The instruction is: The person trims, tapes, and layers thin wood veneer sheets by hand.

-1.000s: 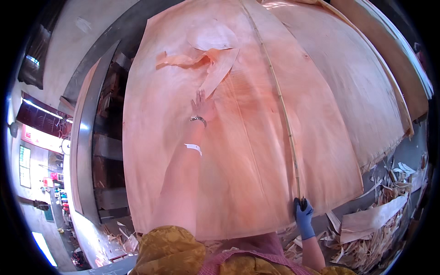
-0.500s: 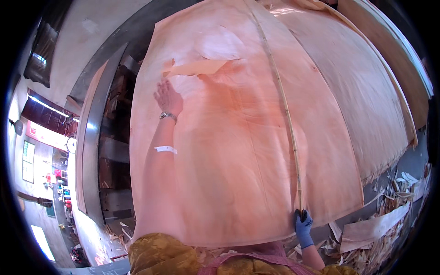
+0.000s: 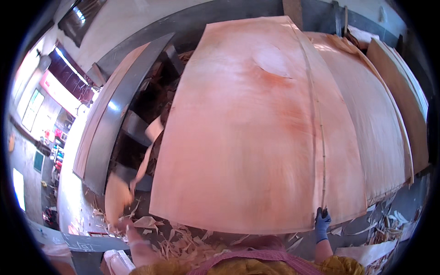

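A large pinkish-orange wood veneer sheet (image 3: 238, 151) lies spread out in front of me, with a pale patch and darker orange stains on its far part. My right hand (image 3: 322, 223), in a blue glove with dark fingertips, is closed around the near end of a thin bamboo stick (image 3: 323, 158). The stick runs lengthwise over the sheet's right part. Low on the left, my bare left hand (image 3: 124, 224) is blurred and appears closed on a torn veneer strip (image 3: 118, 195), which trails up and away beside the sheet's left edge.
More veneer sheets (image 3: 366, 110) lie to the right. On the left stands a grey metal frame (image 3: 117, 107) with dark gaps beside it. Veneer scraps (image 3: 183, 245) litter the floor along the near edge, and another heap (image 3: 385, 229) lies at right.
My left hand has swung from the sheet's far left part back to the lower left, and the torn strip has come off the sheet. The right hand still grips the stick. The view has shifted.
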